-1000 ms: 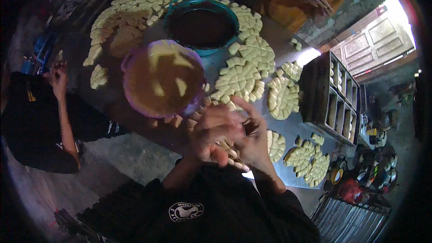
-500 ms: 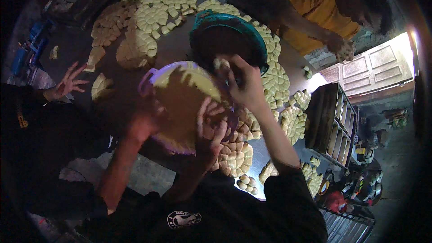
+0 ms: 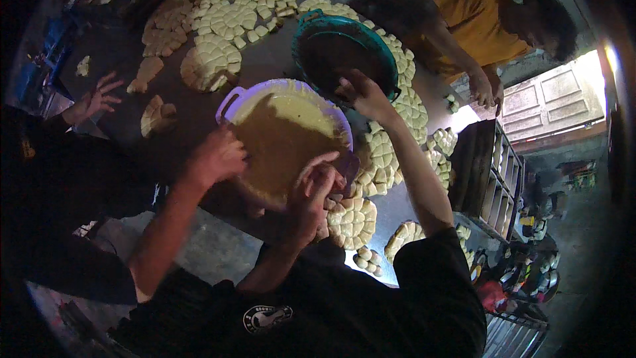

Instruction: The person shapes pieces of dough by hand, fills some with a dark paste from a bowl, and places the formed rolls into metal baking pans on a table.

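Note:
A purple-rimmed bowl [image 3: 232, 101] full of yellow-brown batter sits tilted on the dark table [image 3: 265, 59]. My left hand [image 3: 313, 189] grips its near right rim, fingers curled over the edge. Another person's bare arm comes in from the lower left, with a hand [image 3: 215, 156] on the bowl's left rim. My right hand [image 3: 361, 93] reaches forward to the near rim of a teal basin [image 3: 387, 59] with a dark inside. Its fingers are curled, and what they hold is hidden. Round clusters of pale dough pieces [image 3: 228, 16] surround both vessels.
A person in an orange shirt works dough at the table's far right, hands [image 3: 483, 89] down. A person in dark clothes at the left rests an open hand [image 3: 99, 96] on the table. A wooden rack [image 3: 497, 182] stands right of the table, with clutter on the floor beyond.
My hands were clasped together near my chest; now the left holds the bowl and the right has reached to the teal basin. Another person's hand has come onto the bowl's left rim.

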A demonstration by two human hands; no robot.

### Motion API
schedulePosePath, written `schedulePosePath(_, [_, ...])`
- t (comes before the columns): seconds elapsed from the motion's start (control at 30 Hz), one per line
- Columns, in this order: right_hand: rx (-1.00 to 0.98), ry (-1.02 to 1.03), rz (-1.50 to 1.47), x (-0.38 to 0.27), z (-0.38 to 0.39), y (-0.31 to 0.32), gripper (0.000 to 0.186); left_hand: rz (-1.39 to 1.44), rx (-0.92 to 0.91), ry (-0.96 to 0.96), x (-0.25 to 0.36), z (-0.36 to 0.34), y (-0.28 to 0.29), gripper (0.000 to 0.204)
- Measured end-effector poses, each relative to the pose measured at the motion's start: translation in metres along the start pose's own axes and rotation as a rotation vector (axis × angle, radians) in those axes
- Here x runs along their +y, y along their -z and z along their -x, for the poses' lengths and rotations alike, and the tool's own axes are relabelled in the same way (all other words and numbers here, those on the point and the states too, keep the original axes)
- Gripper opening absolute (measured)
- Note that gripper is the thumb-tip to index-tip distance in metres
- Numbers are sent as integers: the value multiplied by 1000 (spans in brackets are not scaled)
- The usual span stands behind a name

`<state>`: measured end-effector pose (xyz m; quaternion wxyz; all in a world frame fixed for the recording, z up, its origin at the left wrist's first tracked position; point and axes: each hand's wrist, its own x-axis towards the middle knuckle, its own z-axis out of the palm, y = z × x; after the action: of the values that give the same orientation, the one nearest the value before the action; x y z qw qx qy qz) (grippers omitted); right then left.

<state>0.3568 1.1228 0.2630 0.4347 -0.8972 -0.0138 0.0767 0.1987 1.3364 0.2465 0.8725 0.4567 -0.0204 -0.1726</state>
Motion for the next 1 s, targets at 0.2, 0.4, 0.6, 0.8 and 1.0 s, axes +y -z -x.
schedulePosePath(0.2, [49,62,-976,-51,162,-28,45,215,25,30,5,21,-26,45])
schedulePosePath(0.4, [273,153,-837,-6,278,-41,35,475,-30,317,-23,71,-59,36])
schedulePosePath(0.6, [438,306,-167,-4,390,-4,66,342,-202,286,-54,129,-118,38])
schedulePosePath(0.8, [724,316,81,-4,487,-2,40,-59,-430,177,-78,192,-167,44])
schedulePosePath(1.0, [742,372,151,7,568,-9,30,3,-350,241,-120,246,-193,26])
